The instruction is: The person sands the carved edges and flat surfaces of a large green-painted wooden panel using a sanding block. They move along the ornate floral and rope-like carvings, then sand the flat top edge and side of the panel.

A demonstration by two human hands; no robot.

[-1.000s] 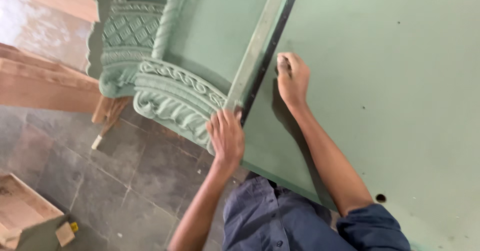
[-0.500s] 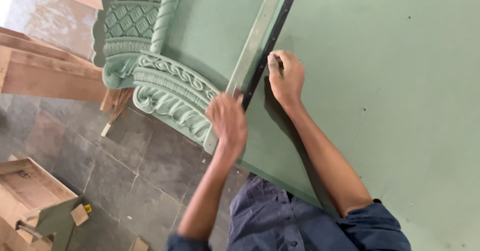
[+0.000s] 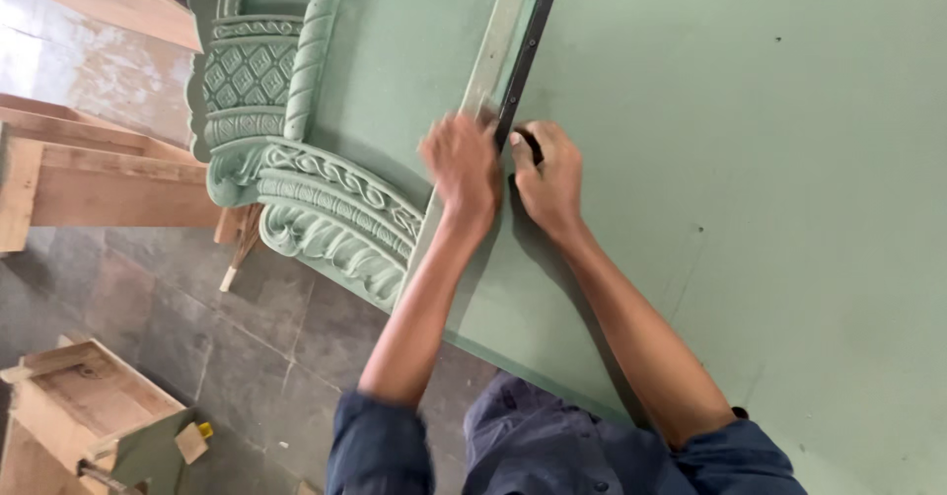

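The head view looked down on a large green panel that filled the right and upper part of the frame. A long straight strip, pale green with a dark edge on its right side, lay on the panel and ran from the top of the frame down and to the left.

The left hand rested palm down on the strip, fingers spread and pressing flat; it gripped nothing. The right hand sat just beside it on the panel, right of the strip's dark edge, its fingers curled in around a small dark object held against that edge. What the object was could not be told, since the fingers hid most of it. The two hands were close together, nearly touching at the thumbs. Both forearms ran down to blue sleeves at the bottom of the frame.

Left of the strip, a carved green frame with rope-like and lattice mouldings lay on the panel, its curved lower part overhanging the panel's edge. Beyond it was a grey stone floor. Bare wooden boards stood at the left, and a shallow wooden box sat in the lower left corner.
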